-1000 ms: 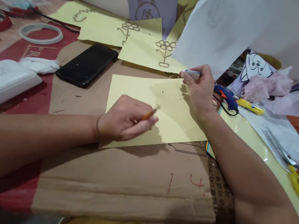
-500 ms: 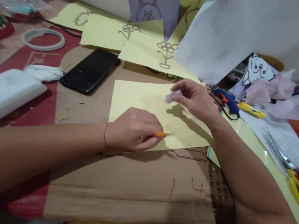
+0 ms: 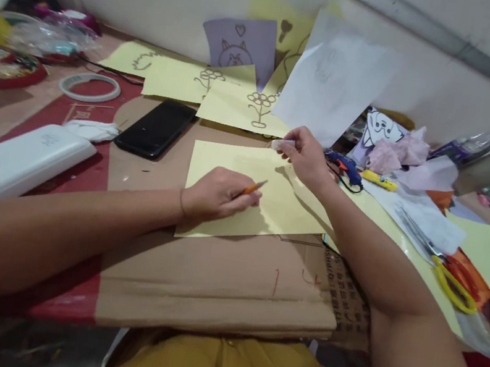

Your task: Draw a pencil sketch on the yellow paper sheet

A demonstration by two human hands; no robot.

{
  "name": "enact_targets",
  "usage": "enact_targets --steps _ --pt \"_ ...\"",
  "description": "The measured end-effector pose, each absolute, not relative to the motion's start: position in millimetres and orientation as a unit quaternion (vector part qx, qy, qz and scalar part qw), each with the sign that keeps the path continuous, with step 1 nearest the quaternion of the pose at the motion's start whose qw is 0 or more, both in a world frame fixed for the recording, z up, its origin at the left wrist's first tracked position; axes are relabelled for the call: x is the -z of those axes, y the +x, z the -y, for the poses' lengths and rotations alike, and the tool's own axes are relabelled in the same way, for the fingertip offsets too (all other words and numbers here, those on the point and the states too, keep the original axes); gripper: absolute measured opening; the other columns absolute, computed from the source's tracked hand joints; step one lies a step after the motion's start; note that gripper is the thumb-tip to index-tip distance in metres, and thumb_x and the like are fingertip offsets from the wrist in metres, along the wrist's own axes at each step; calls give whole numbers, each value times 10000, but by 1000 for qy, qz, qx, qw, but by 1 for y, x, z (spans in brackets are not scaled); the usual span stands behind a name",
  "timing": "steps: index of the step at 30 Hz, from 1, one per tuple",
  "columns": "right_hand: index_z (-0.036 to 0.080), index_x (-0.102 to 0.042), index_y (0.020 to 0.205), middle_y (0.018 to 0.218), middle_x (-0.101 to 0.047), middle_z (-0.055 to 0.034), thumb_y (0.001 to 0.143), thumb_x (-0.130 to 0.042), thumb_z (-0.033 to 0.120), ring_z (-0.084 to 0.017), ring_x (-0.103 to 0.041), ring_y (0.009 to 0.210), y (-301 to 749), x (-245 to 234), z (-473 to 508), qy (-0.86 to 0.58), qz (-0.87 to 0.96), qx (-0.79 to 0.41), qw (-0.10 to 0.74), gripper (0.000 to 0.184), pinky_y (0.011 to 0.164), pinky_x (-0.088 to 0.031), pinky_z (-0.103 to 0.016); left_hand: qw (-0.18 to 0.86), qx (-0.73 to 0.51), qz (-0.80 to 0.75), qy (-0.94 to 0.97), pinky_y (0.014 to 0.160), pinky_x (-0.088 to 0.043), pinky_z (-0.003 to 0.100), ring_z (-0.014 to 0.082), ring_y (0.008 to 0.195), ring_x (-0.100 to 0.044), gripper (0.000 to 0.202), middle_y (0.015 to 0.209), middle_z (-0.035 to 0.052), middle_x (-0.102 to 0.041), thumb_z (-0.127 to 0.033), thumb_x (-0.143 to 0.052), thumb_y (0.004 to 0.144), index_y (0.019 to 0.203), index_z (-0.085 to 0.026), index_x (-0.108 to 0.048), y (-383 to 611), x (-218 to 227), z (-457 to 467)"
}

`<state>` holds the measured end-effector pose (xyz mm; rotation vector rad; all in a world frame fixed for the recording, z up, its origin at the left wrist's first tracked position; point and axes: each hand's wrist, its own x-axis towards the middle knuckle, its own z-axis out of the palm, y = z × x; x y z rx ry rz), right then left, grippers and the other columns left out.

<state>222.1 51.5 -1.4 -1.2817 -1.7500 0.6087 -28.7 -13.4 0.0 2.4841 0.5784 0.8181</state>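
My left hand rests on a yellow sheet of paper, its fingers curled around an orange pencil whose tip points up and to the right. Above the sheet's far edge, my right hand pinches a small white eraser between thumb and fingers. Shadows of both hands fall across the paper, and I can make out no drawing on it. Just behind lies another yellow sheet with a drawn flower in a pot.
A black phone, a white case and a tape roll lie left. On the right are a blue glue gun, a yellow tube, tweezers and scissors. A white sheet leans against the wall.
The camera view has tilted up and shifted right. My right hand with the eraser has moved toward the far edge of the sheet. The pencil in my left hand now points more upward.
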Motion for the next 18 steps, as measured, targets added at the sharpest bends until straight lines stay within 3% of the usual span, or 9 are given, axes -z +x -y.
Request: enact_targets --steps 3,7,9,13,18 --pt "248 -531 960 804 -680 14 915 -644 341 -138 -607 695 218 1 -43 -517 708 -277 392 153 659 -457 -289 194 -277 -338 878 731 -472 283 196 822 -694 445 932 67 -784 -459 -415 1047 954 -201 -765 -25 1 2" --pt "236 -596 902 813 -679 2 846 -699 303 -164 -605 754 214 6 -27 -516 749 -245 336 136 692 -465 -301 150 -208 -403 879 694 -400 300 217 760 -664 482 847 77 -767 -471 -395 1043 898 -195 -762 -21 4 -8" --pt "233 -619 909 853 -695 -15 878 -649 291 -180 -610 794 215 7 -24 -515 767 -218 314 72 726 -471 -314 140 -189 -404 884 684 -374 304 222 747 -655 473 842 81 -766 -475 -409 1036 905 -193 -766 -21 5 -9" --pt "199 -643 878 918 -718 -77 820 -598 152 -226 -614 876 239 -5 -25 -636 714 -41 288 88 845 -468 -363 192 -212 -409 867 706 -398 298 224 772 -666 432 840 74 -773 -501 -492 1006 891 -195 -776 -25 5 -9" --pt "179 -678 1003 943 -730 -96 893 -570 221 -225 -625 849 287 -26 -16 -685 654 -14 321 160 827 -465 -353 319 -297 -391 811 674 -425 281 202 741 -655 309 813 72 -758 -449 -632 942 832 -195 -768 -18 -2 -14"
